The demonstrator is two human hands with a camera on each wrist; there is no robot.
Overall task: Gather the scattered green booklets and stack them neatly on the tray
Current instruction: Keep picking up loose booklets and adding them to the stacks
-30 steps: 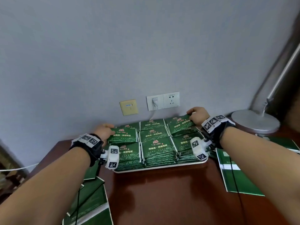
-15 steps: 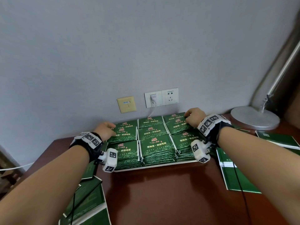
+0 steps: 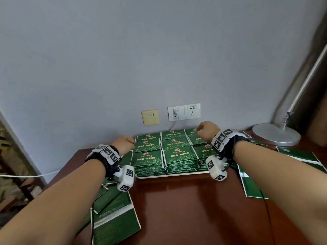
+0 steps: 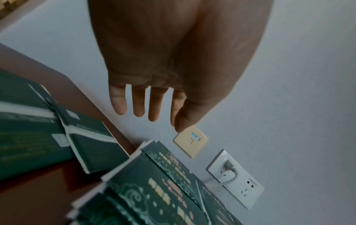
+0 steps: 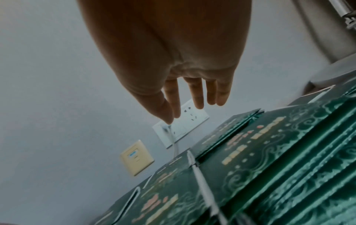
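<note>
Several stacks of green booklets (image 3: 178, 154) with gold print fill a white tray (image 3: 169, 175) against the wall. My left hand (image 3: 124, 145) hovers beside the tray's back left stack (image 4: 165, 167). In the left wrist view its fingers (image 4: 154, 109) are straight, spread and hold nothing. My right hand (image 3: 206, 129) hangs just above the back right stack (image 5: 269, 137). In the right wrist view its fingers (image 5: 198, 97) are also straight and bare. Larger green booklets lie loose on the table at the left (image 3: 115, 218) and at the right (image 3: 251, 181).
The brown table (image 3: 185, 200) ends at a grey wall with a beige plate (image 3: 150, 117) and a white socket (image 3: 184, 112) with a plug and cord. A round silver lamp base (image 3: 276, 134) stands at the back right, with more green booklets (image 3: 299, 154) in front of it.
My right hand has let go of the back right stack and risen off it, fingers now straight. My left hand has come off the back left stack's edge.
</note>
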